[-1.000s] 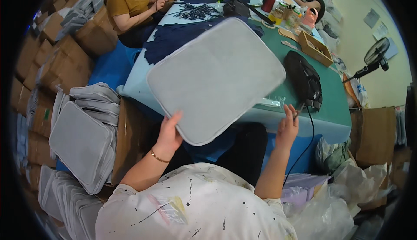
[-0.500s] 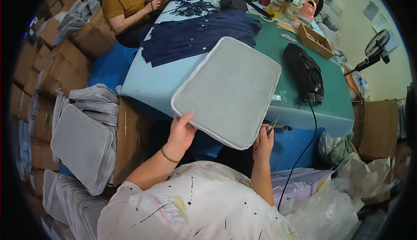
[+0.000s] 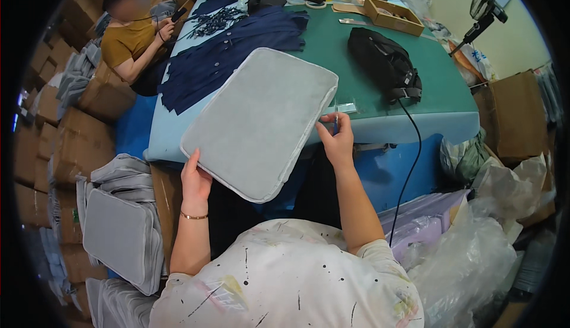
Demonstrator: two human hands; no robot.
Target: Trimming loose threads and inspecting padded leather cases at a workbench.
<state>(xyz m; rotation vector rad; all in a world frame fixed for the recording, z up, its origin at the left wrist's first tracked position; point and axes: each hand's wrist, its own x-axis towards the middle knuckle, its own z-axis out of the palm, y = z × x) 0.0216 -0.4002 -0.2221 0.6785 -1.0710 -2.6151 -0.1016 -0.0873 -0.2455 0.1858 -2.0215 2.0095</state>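
A grey, square-cornered seat cushion [image 3: 261, 123] with piped edges is held up tilted before me, over the table's near edge. My left hand [image 3: 195, 181] is closed on its near left corner, thumb on top. In my right hand [image 3: 337, 141], beside the cushion's right edge, is a small pair of thread snips [image 3: 336, 123], blades pointing up. Whether the right fingertips also touch the cushion's edge is hard to make out.
Navy fabric pieces [image 3: 225, 52] and a black bag [image 3: 386, 67] with a cable lie on the green-and-pale-blue table [image 3: 323, 49]. Stacked grey cushions [image 3: 116, 239] stand at left, near cardboard boxes [image 3: 83, 144]. Plastic bags [image 3: 463, 268] lie at right. A co-worker [image 3: 130, 43] sits far left.
The view has shifted, so the table things appear further up and left. My right hand has moved up along the cushion's right edge. The cushion stays in my left hand.
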